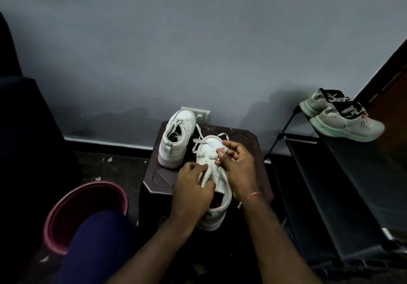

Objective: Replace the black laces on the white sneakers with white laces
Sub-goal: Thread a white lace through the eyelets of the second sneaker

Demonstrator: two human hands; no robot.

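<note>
One white sneaker (176, 142) sits laced; nearer sneaker (211, 146) trails white lace (199, 132).

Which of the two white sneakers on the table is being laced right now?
The nearer sneaker: the left hand grips it, the right hand pinches its white lace. The farther sneaker stands untouched, already laced.

Laced white sneaker (176, 140) beside half-laced sneaker (211, 148) (white lace (199, 132) loose)

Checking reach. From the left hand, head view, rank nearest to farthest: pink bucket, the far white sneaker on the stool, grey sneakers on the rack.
1. Far white sneaker, just beyond the left hand on the stool.
2. Pink bucket, low to the left.
3. Grey sneakers, far right on the rack.
</note>
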